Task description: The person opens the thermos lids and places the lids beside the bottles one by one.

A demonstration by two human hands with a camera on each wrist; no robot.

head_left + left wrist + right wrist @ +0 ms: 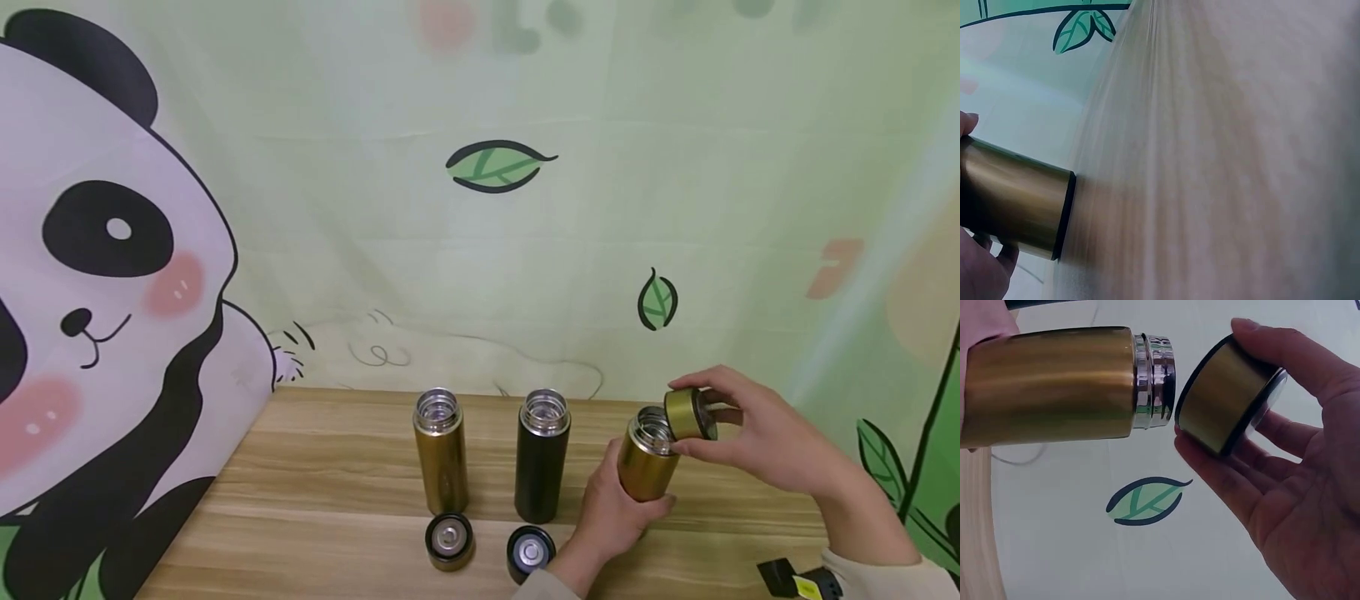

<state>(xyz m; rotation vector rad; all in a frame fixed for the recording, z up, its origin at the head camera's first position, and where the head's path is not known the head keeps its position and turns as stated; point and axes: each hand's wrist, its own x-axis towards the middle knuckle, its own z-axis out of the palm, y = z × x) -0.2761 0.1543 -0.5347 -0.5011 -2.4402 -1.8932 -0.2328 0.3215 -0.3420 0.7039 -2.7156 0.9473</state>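
My left hand (pixel 611 517) grips a gold vacuum flask (pixel 645 473) round its body at the right of the table, holding it slightly tilted. Its silver threaded neck (pixel 1155 381) is uncovered. With thumb and fingers, my right hand (pixel 776 433) pinches a gold lid (pixel 684 415) with black edges beside the flask's mouth. In the right wrist view, the lid sits askew, a small gap from the neck. The left wrist view shows the dark base edge of the flask (pixel 1016 197) and some fingertips around it.
A second gold flask (pixel 444 475) and a black flask (pixel 540 479) stand lidless on the wooden table (pixel 315 500). In front of them lie two lids, one gold-sided (pixel 450 542) and one black (pixel 531 552), the latter near my left wrist. A panda-print backdrop (pixel 360 233) hangs behind.
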